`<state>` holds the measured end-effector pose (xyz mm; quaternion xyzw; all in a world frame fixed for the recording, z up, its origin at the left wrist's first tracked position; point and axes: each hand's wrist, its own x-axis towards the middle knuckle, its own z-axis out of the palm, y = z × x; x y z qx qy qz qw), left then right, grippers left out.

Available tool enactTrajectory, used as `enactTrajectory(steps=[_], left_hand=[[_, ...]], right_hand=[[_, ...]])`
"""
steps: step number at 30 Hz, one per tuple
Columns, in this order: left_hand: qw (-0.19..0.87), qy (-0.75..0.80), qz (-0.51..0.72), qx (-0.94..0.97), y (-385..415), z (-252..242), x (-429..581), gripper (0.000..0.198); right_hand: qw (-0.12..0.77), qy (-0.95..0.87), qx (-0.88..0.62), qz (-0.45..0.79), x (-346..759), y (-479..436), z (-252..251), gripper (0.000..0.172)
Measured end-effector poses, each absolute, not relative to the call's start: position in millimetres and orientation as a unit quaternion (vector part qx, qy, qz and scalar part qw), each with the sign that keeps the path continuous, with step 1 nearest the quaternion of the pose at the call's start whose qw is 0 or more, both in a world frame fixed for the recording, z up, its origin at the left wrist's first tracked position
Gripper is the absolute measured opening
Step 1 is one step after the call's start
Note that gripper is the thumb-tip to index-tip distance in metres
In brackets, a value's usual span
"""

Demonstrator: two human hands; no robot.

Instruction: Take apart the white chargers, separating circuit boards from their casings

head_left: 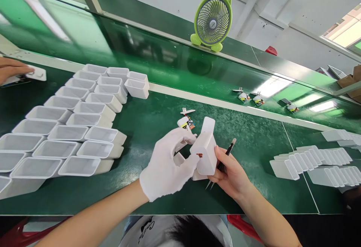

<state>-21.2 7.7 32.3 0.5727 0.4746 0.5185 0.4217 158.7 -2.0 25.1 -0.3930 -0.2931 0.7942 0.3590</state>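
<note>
My left hand (166, 164), in a white glove, pinches the side of a white plastic charger housing (205, 153) held just above the green table. My bare right hand (229, 173) grips the same housing from the right and also holds black tweezers (225, 156) between its fingers. A second white housing (208, 124) stands right behind the first. A small circuit board with metal prongs (186, 121) lies on the mat just beyond my left hand.
Rows of empty white housings (64, 134) fill the left of the mat. White covers (313, 162) are lined up at the right. Three circuit boards (258, 99) ride the glossy green belt (169, 62); a green fan (213, 17) stands behind. Another person's hand (11, 70) is at far left.
</note>
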Motion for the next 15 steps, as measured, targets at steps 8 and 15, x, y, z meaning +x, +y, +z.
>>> enactTrajectory(steps=[8, 15], left_hand=[[0.393, 0.458, 0.525, 0.6, 5.7, 31.4, -21.1, 0.006], [0.393, 0.43, 0.508, 0.635, 3.5, 28.8, -25.4, 0.007]], right_hand=[[0.361, -0.316, -0.397, 0.783, 159.5, -1.6, 26.9, 0.048], [0.361, -0.352, -0.401, 0.765, 162.1, -3.2, 29.3, 0.046]])
